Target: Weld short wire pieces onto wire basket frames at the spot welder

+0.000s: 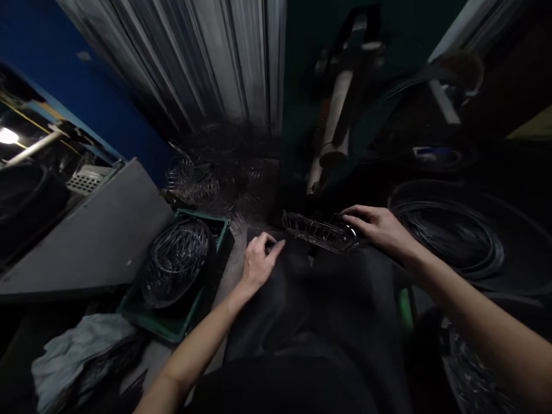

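Note:
A shallow wire basket (317, 232) lies tilted in front of me on a dark surface. My right hand (379, 228) rests on its right end, fingers curved over the rim and gripping it. My left hand (259, 261) is just left of the basket and apart from it, thumb and fingers pinched on a small dark object I cannot make out. My dark-clothed lap (319, 322) fills the space below both hands.
A green crate (181, 322) at the left holds stacked round wire baskets (176, 259); more wire pieces (194, 178) pile up behind it. A grey slab (95, 236) slopes at far left, crumpled cloth (77, 356) below it. Coils of dark wire (457, 236) lie at right. Corrugated metal sheet (207, 63) stands behind.

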Tool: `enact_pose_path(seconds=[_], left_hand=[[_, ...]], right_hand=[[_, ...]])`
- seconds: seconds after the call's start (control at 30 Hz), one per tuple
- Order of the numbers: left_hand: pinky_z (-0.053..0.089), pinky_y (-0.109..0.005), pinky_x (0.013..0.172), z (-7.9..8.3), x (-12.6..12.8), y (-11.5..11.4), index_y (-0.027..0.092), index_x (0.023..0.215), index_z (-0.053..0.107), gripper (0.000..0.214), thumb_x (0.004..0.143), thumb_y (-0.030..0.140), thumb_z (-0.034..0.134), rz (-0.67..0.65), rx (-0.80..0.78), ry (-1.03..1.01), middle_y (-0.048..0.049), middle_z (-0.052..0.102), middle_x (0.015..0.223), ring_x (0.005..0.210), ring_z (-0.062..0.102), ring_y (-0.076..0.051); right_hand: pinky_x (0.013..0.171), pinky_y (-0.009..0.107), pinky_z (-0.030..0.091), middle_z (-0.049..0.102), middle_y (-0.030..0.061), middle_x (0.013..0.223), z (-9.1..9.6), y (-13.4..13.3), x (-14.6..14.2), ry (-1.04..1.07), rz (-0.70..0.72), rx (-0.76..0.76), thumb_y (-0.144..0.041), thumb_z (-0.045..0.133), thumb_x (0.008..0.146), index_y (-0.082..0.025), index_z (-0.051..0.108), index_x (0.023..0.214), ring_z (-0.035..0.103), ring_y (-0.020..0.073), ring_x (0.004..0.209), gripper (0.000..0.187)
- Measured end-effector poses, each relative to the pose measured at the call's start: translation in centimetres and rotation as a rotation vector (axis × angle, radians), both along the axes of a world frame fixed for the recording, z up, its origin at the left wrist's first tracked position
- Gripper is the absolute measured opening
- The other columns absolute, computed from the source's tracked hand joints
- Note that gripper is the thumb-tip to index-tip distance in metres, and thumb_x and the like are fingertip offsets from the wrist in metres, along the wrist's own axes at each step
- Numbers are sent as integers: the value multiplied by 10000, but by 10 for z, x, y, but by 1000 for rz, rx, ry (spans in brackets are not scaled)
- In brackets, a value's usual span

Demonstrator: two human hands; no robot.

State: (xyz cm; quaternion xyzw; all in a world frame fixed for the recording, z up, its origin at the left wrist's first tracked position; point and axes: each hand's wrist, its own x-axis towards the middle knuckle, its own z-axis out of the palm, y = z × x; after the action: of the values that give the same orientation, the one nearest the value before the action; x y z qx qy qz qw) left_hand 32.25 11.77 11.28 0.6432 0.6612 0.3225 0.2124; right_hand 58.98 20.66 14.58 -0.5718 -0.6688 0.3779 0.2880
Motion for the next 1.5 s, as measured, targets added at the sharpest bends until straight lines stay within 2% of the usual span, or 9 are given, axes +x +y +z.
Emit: enact_pose_path(seconds=[0.2, 0.3, 0.4, 0.53, 0.77, 0.87, 1.0, 1.27, 1.5], left_hand=[[418, -291, 714, 17, -4, -39, 188, 797, 599, 211, 870, 381, 559, -89, 132, 125, -11, 642, 768, 738, 543, -144], [419, -308, 736, 28, 2, -45, 196, 851, 625, 156, 868, 343, 576, -172, 249, 153, -13, 677, 807, 781, 580, -150], [444, -311, 770, 32, 7, -43, 202, 922, 629, 128, 878, 302, 563, -266, 324, 135, -23, 694, 896, 856, 613, -149], [473, -304, 827, 28, 14, -32, 182, 1021, 612, 179, 903, 261, 504, -468, 375, 161, -58, 678, 1025, 960, 608, -156], [483, -337, 830, 11, 24, -12, 151, 1062, 603, 249, 917, 201, 407, -753, 399, 475, -94, 647, 1045, 988, 583, -199], [486, -314, 778, 8, 23, -13, 147, 1009, 607, 240, 919, 202, 392, -798, 419, 536, -82, 639, 979, 906, 576, -186], [473, -303, 713, 7, 17, -22, 146, 970, 597, 216, 914, 206, 398, -870, 419, 578, -68, 623, 906, 826, 551, -177], [436, -309, 737, -11, 10, -42, 152, 965, 569, 206, 913, 177, 371, -912, 477, 608, -63, 601, 876, 820, 531, -168], [414, -322, 692, -6, 12, -38, 146, 1023, 535, 229, 897, 275, 395, -963, 464, 601, -66, 561, 825, 759, 513, -189]], right_hand=[[603, 275, 482, 691, 43, 791, 1, -34, -24, 158, -29, -246, -571, 688, 656, -186, 702, 844, 612, 176, 688, 428], [555, 248, 468, 684, 36, 745, 6, -42, -36, 253, -40, -360, -558, 730, 615, -183, 700, 823, 594, 147, 615, 430], [533, 243, 462, 682, 36, 724, 6, -49, -43, 252, -21, -389, -552, 730, 619, -184, 701, 807, 587, 142, 592, 414], [520, 228, 435, 667, 28, 695, -4, -56, -48, 223, -6, -366, -535, 707, 649, -172, 702, 811, 562, 124, 572, 397], [591, 250, 444, 671, 35, 749, -10, -66, -54, 161, 37, -301, -533, 640, 703, -163, 697, 830, 576, 146, 648, 395], [648, 271, 469, 688, 41, 820, -13, -78, -58, 140, 65, -269, -501, 591, 747, -178, 691, 842, 603, 174, 728, 352], [658, 284, 472, 687, 27, 819, -20, -97, -65, 58, 60, -251, -451, 545, 797, -198, 683, 870, 595, 166, 689, 297], [683, 289, 456, 691, 27, 820, -31, -125, -75, -22, -32, -228, -394, 531, 822, -186, 677, 896, 590, 153, 668, 264], [657, 277, 462, 687, 31, 791, -31, -132, -83, -85, -66, -36, -310, 508, 845, -184, 674, 849, 600, 147, 652, 209]])
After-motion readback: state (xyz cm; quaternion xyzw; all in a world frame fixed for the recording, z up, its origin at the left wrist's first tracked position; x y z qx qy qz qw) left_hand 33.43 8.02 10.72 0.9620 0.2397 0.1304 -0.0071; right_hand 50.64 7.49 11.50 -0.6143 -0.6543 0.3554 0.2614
